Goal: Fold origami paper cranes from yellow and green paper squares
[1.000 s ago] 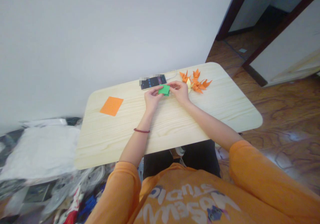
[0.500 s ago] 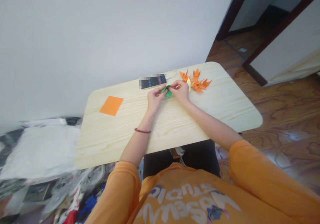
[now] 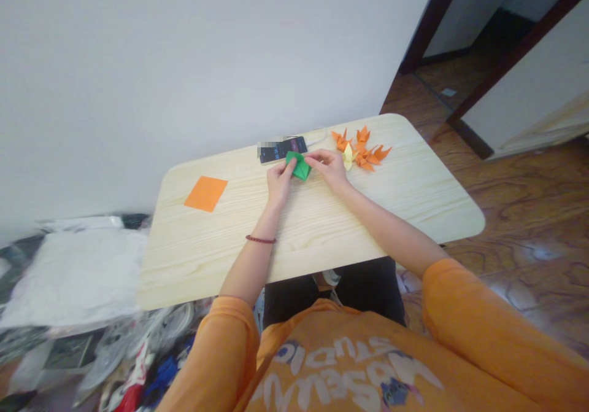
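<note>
A folded piece of green origami paper [image 3: 299, 166] sits at the middle of the table, forming a pointed, diamond-like shape. My left hand [image 3: 279, 182] grips its left side between fingers and thumb, and my right hand [image 3: 327, 169] pinches its right corner with the fingertips. Just behind the paper lies a black smartphone [image 3: 281, 150], partly blurred at its left end. A cluster of orange paper cranes [image 3: 363, 155], with one pale yellow crane [image 3: 348, 156] among them, sits just beyond my right hand.
The light wood table [image 3: 322, 228] stands against a white wall [image 3: 184, 62]. A flat orange paper square [image 3: 205, 194] lies at its left. A thin white cable [image 3: 317, 134] runs from the smartphone. Soft white bags and clutter [image 3: 73, 277] lie on the floor at the left.
The green paper has opened from a narrow pinched fold into a wider diamond-like form. My left hand has shifted slightly left, and my right hand remains at the paper's right side.
</note>
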The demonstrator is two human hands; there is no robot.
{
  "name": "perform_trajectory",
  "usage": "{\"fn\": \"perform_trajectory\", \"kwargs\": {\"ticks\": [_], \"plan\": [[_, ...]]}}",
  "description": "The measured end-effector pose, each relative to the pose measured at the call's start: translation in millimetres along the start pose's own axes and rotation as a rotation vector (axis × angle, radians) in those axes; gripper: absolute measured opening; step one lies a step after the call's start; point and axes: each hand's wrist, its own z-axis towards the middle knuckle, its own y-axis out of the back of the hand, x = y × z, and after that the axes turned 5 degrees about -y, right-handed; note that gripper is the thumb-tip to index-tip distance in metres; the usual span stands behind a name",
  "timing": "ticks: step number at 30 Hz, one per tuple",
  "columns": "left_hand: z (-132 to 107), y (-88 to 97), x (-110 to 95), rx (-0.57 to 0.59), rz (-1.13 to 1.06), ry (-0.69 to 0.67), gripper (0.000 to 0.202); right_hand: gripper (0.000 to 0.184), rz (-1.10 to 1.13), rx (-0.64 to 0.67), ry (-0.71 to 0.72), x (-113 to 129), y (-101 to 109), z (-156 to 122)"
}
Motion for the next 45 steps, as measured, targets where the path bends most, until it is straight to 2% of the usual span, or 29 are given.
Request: {"fn": "perform_trajectory", "kwargs": {"ticks": [5, 10, 13, 20, 28, 36, 45], "plan": [[-1, -1.3, -3, 0.011, -0.066, 0.019, 0.029, 0.024, 0.056, -0.009, 0.004, -2, 2, 3], [-4, -2.9, -10, 0.078, -0.036, -0.050, 0.028, 0.021, 0.004, -0.103, 0.008, 0, 3, 3], [-5, -4.1, -14, 0.117, -0.017, -0.091, 0.027, 0.020, 0.000, -0.110, 0.007, 2, 4, 3], [-4, -3.0, -9, 0.076, 0.041, -0.078, 0.022, 0.025, 0.037, -0.109, -0.025, 2, 2, 2], [2, 1.9, 1, 0.059, 0.019, -0.052, 0.027, 0.030, 0.145, 0.026, -0.107, 2, 2, 2], [1, 2.8, -1, 0.077, 0.048, -0.049, 0.027, 0.031, 0.188, 0.102, -0.161, 4, 2, 1], [-2, -0.4, -8, 0.097, -0.045, -0.006, 0.029, 0.033, 0.199, 0.065, -0.174, 3, 0, 1]]}}
